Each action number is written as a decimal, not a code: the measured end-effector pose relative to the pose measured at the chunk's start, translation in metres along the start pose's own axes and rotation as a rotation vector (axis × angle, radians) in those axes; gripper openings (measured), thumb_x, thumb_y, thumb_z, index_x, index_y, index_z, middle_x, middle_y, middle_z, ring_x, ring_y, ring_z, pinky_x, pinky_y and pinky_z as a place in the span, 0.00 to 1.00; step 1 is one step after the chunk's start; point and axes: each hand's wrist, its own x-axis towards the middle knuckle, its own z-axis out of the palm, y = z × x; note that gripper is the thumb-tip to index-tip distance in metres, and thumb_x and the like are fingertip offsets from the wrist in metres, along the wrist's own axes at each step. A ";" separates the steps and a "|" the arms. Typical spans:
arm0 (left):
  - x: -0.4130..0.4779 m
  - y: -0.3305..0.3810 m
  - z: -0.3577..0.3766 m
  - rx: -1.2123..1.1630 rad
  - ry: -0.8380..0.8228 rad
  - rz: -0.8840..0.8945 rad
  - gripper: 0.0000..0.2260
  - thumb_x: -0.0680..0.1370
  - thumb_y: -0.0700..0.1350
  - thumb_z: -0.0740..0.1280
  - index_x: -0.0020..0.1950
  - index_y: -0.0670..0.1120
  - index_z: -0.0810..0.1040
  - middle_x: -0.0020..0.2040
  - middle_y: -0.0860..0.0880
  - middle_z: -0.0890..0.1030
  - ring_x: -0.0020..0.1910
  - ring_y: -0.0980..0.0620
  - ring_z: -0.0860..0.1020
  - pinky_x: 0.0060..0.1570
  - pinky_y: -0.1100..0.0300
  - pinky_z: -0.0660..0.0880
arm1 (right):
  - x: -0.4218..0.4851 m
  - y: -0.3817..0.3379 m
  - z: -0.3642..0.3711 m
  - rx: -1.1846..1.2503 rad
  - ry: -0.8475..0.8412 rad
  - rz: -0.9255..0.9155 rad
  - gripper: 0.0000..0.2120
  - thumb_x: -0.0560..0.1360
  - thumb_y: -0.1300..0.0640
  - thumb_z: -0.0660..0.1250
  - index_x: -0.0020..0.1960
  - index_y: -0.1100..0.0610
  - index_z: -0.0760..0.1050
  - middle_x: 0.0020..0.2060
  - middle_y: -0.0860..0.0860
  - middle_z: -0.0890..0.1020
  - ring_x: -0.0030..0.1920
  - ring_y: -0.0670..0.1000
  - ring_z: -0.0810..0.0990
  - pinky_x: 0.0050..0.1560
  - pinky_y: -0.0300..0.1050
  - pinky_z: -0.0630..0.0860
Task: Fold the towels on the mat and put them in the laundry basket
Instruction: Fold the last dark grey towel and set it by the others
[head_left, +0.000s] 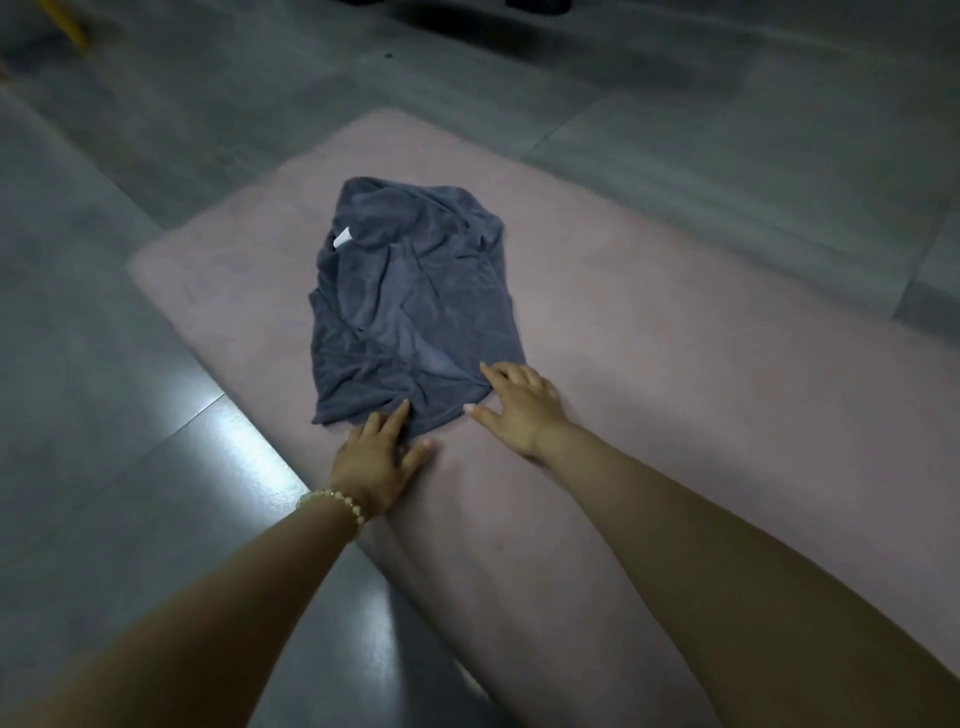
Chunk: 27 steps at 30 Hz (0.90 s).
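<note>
Item 1. Floor (130, 389): grey glossy tiles, which we log on every side of the hands, with a bright glare patch just left of the left wrist.

Item 2. Mat (675, 364): pink, soft-looking, laid flat on the floor. It runs under both palms and extends well beyond the fingertips and off to the right of the right hand.

Item 3. Towel (410, 301): dark blue-grey, one piece, crumpled and unfolded (creases run all over it). It lies on the mat directly ahead of both hands, its near edge reaching the fingertips.

Item 4. Right hand (519, 405): palm down, fingers spread and straight, the tips resting on the towel's near right corner. We see nothing pinched.

Item 5. Left hand (379, 457): palm down on the mat, fingers straight and slightly apart. The forefinger touches the towel's near edge, and the thumb lies on bare mat between the two hands.

Item 6. Bracelet (337, 501): pale beads, worn on the wrist just behind the left hand.

Item 7. Tag (342, 239): small and white, at the towel's far left edge, well ahead of the left fingertips.
</note>
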 end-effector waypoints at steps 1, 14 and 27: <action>0.001 -0.001 0.000 -0.006 0.001 0.010 0.30 0.78 0.60 0.58 0.77 0.53 0.53 0.72 0.45 0.63 0.71 0.43 0.61 0.70 0.53 0.58 | 0.004 -0.001 0.001 -0.060 0.053 -0.001 0.30 0.77 0.38 0.56 0.75 0.51 0.59 0.71 0.50 0.63 0.72 0.54 0.57 0.72 0.49 0.53; -0.024 0.078 -0.047 -0.089 0.181 0.534 0.38 0.73 0.71 0.35 0.73 0.54 0.65 0.73 0.50 0.65 0.75 0.47 0.56 0.72 0.56 0.45 | -0.077 0.006 -0.077 0.970 0.106 0.172 0.17 0.82 0.57 0.54 0.38 0.57 0.73 0.30 0.48 0.77 0.33 0.47 0.70 0.37 0.38 0.67; -0.217 0.388 -0.206 -0.550 -0.185 0.885 0.15 0.81 0.45 0.60 0.33 0.52 0.66 0.30 0.56 0.66 0.32 0.63 0.65 0.38 0.69 0.64 | -0.382 0.014 -0.396 1.126 0.379 0.300 0.21 0.79 0.50 0.60 0.56 0.70 0.75 0.47 0.59 0.80 0.46 0.54 0.78 0.39 0.38 0.75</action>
